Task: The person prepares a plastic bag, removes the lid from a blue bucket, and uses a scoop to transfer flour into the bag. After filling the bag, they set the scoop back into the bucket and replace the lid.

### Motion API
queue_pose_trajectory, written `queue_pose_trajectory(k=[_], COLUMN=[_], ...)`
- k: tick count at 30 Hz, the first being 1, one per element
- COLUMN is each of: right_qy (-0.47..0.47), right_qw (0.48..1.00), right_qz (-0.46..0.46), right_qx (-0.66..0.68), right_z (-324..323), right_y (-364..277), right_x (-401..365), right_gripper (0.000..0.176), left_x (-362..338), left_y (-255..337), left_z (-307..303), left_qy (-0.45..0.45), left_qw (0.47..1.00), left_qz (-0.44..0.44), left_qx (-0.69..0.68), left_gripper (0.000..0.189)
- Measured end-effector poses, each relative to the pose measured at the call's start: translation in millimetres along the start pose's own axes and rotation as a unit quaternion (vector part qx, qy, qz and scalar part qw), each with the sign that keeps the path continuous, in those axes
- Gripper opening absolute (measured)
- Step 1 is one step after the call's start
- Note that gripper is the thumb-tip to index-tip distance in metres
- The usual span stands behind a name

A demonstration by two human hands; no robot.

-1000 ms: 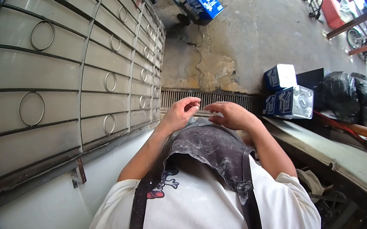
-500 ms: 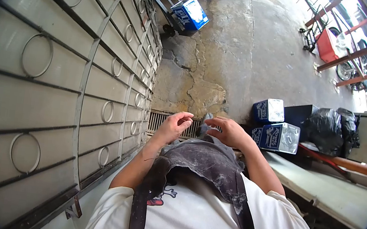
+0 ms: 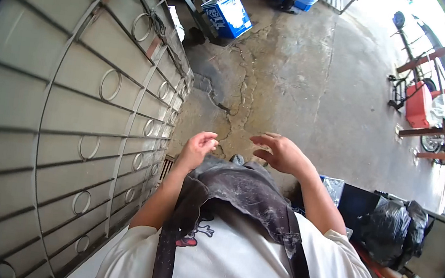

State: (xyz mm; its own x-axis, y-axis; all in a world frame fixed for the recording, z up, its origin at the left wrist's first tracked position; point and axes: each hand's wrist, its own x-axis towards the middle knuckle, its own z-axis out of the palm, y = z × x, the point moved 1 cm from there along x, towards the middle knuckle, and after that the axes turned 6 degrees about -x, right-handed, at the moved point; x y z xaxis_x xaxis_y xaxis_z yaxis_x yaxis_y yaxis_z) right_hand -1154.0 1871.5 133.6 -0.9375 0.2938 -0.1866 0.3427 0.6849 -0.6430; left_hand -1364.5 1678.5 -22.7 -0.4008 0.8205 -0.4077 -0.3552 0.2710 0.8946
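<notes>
Cracked concrete floor (image 3: 296, 81) fills the background, patched and stained, broad and bare ahead of the person. Close in, a dusty dark apron (image 3: 244, 189) hangs from the chest over a white T-shirt (image 3: 240, 263), its top edge bunched just below both hands. The left hand (image 3: 197, 150) hovers above the apron's left edge, fingers curled in to the thumb, nothing visible inside. The right hand (image 3: 283, 153) hovers above the right edge, fingers spread and empty. A clear gap separates the hands. A metal gate with ring ornaments (image 3: 70, 109) runs close along the left side. A silvery tin (image 3: 333, 189) and black bags (image 3: 394, 229) crowd the right. A blue carton (image 3: 228, 13) sits far ahead by the gate.
</notes>
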Motion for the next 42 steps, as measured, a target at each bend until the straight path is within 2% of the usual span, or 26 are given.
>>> queue_pose_trajectory(k=[2, 3, 4, 6, 8, 12, 16, 17, 22, 24, 26, 27, 30, 31, 33, 34, 35, 36, 37, 38, 39, 40, 42], right_qy=[-0.013, -0.024, -0.035, -0.061, -0.05, -0.051, -0.106, -0.126, -0.145, -0.174, -0.255, -0.256, -0.32, -0.336, -0.277, -0.212, -0.13, -0.31, -0.475, -0.485, -0.456, -0.414, -0.418], right_qw=[0.999, 0.997, 0.994, 0.993, 0.989, 0.989, 0.988, 0.987, 0.981, 0.974, 0.956, 0.949, 0.918, 0.909, 0.938, 0.896, 0.805, 0.831, 0.805, 0.796, 0.857, 0.896, 0.897], right_qz=[-0.021, -0.061, -0.099, -0.095, -0.135, -0.124, -0.098, -0.083, -0.093, -0.091, -0.078, -0.147, -0.202, -0.212, -0.193, -0.39, -0.567, -0.461, -0.325, -0.331, -0.181, -0.024, 0.089], right_qx=[0.034, 0.034, 0.036, 0.035, 0.036, 0.058, 0.053, 0.049, 0.085, 0.109, 0.12, 0.112, 0.118, 0.127, 0.074, -0.026, -0.115, 0.02, 0.146, 0.15, 0.159, 0.16, 0.119], right_z=[-26, -37, -46, -62, -75, -104, -151, -161, -192, -192, -181, -165, -137, -120, -80, -40, 4, 35, 58, 73, 87, 82, 47], right_y=[12, 20, 27, 47, 69, 106, 124, 132, 173, 189, 201, 217, 231, 231, 235, 247, 258, 261, 259, 252, 246, 232, 207], right_x=[32, 52, 73, 112, 156, 239, 310, 328, 429, 476, 527, 555, 638, 661, 709, 739, 764, 787, 806, 817, 828, 830, 836], right_gripper=[0.037, 0.037, 0.038, 0.038, 0.037, 0.036, 0.034, 0.034, 0.034, 0.033, 0.029, 0.026, 0.025, 0.025, 0.024, 0.026, 0.03, 0.036, 0.044, 0.044, 0.047, 0.052, 0.047], left_x=[26, 39, 58, 94, 138, 232, 318, 338, 400, 424, 439, 441, 449, 458, 464, 466, 465, 465, 467, 468, 468, 468, 465], left_y=[23, 34, 45, 59, 69, 94, 142, 157, 242, 245, 244, 252, 267, 249, 252, 256, 260, 264, 268, 273, 279, 285, 290], left_z=[14, 18, 19, 16, 11, -7, -13, -15, -20, -28, -30, -29, -28, -28, -23, -20, -18, -13, -5, 3, 10, 15, 23], left_qy=[-0.085, -0.09, -0.084, -0.056, -0.045, -0.05, -0.01, -0.005, 0.036, 0.068, 0.116, 0.146, 0.261, 0.314, 0.375, 0.416, 0.404, 0.42, 0.436, 0.45, 0.46, 0.471, 0.491], left_qw=[0.99, 0.991, 0.991, 0.993, 0.995, 0.997, 0.997, 0.995, 0.993, 0.992, 0.988, 0.985, 0.963, 0.946, 0.925, 0.907, 0.914, 0.906, 0.898, 0.89, 0.885, 0.877, 0.862], left_qz=[0.03, 0.015, 0.018, 0.017, 0.012, 0.003, 0.0, 0.024, 0.069, 0.076, 0.099, 0.087, 0.027, 0.056, 0.017, -0.012, -0.019, -0.026, -0.03, -0.035, -0.042, -0.071, -0.104], left_qx=[0.108, 0.098, 0.1, 0.1, 0.09, 0.052, 0.074, 0.092, 0.087, 0.074, 0.026, 0.044, 0.068, -0.048, -0.054, -0.059, -0.033, -0.036, -0.047, -0.06, -0.062, -0.063, -0.07], left_gripper=[0.031, 0.032, 0.032, 0.032, 0.033, 0.038, 0.033, 0.032, 0.029, 0.029, 0.029, 0.029, 0.029, 0.029, 0.03, 0.031, 0.032, 0.032, 0.032, 0.032, 0.032, 0.031, 0.031])
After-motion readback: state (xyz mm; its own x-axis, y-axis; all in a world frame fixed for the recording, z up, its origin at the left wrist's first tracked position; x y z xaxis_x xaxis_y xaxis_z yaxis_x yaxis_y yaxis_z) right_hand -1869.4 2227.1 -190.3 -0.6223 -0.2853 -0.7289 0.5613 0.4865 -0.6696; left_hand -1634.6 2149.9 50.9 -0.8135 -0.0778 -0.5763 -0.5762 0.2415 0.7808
